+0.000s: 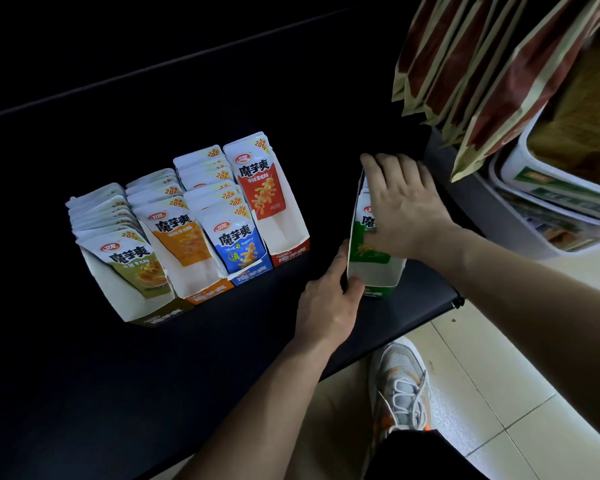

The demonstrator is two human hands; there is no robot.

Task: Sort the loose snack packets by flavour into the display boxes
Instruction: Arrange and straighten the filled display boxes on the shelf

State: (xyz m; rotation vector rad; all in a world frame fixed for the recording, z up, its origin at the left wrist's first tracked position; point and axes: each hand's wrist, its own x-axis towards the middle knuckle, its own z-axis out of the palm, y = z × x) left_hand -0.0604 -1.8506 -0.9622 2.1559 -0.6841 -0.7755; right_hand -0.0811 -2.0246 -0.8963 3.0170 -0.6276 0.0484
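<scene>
A green display box (pixel 378 275) stands near the right edge of the black table (pixel 153 375). My left hand (pixel 329 303) grips its lower left corner. My right hand (pixel 400 206) lies over the top of the green packets (pixel 361 237) standing inside it, fingers curled around their upper edges. To the left, a row of display boxes stands side by side: olive (pixel 129 271), orange (pixel 181 233), blue (pixel 232 237) and red (pixel 264 192), each filled with matching white-topped packets.
Red-and-cream snack bags (pixel 482 74) hang at the upper right above white tubs (pixel 548 202). The table's right edge runs close to the green box. A tiled floor and my grey-and-orange shoe (pixel 400 386) show below.
</scene>
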